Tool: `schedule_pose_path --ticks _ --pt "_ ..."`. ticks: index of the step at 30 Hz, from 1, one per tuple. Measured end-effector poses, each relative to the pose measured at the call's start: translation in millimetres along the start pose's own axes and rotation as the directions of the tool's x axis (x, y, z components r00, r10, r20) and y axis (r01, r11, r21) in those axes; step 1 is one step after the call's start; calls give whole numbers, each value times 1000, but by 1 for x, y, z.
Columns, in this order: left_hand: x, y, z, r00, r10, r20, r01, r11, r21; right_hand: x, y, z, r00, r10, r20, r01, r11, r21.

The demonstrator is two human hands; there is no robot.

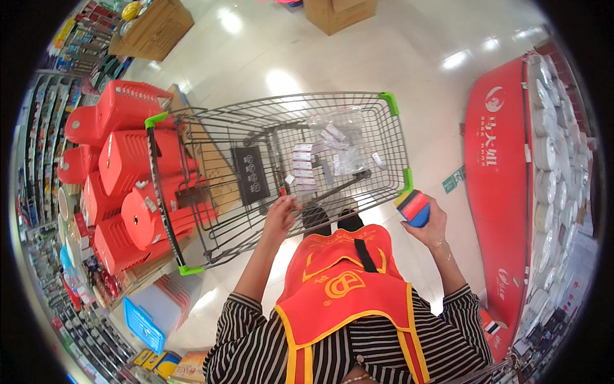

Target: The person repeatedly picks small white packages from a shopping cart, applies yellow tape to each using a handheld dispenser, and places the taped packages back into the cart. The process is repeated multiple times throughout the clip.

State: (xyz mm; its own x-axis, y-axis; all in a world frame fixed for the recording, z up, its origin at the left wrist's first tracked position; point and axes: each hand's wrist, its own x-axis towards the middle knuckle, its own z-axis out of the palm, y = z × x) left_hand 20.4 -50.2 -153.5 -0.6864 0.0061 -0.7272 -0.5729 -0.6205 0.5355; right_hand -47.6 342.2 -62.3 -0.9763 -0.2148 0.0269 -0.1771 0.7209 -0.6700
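A metal wire shopping cart [336, 98] with green corner pieces stands in front of me. My left hand [281, 216] is raised at its near side with fingers bent; whether something small is between them cannot be told. My right hand [429, 223] grips a small box [413, 209] in blue, red, black and yellow, just outside the cart's near right corner. Inside the cart lie a strip of printed labels [303, 165], several loose paper tags [333, 134] and clear plastic bags [355, 158]. A small white piece [289, 179] is near my left hand's fingertips.
Stacked red plastic stools [139, 158] stand at the left beside full shelves [53, 144]. A red-fronted display [496, 192] with stacked white dishes [544, 153] runs along the right. Cardboard boxes [160, 29] stand at the back. A blue-lidded bin [144, 324] is at lower left.
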Motion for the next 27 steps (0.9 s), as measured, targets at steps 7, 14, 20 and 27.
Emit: schedule_pose_path --ticks 7,14,20,27 --pt "18 5 -14 1000 30 -1 -30 1000 8 1 -3 15 999 18 51 -19 999 27" --pt "45 -5 -65 998 5 -68 6 987 163 9 -8 25 996 6 87 -10 999 40" --pt "61 -20 -89 984 2 -181 6 999 45 11 -5 34 992 23 127 -27 999 31" --pt "64 -21 -97 946 -58 -320 167 930 327 13 -2 47 982 40 185 -43 999 15"
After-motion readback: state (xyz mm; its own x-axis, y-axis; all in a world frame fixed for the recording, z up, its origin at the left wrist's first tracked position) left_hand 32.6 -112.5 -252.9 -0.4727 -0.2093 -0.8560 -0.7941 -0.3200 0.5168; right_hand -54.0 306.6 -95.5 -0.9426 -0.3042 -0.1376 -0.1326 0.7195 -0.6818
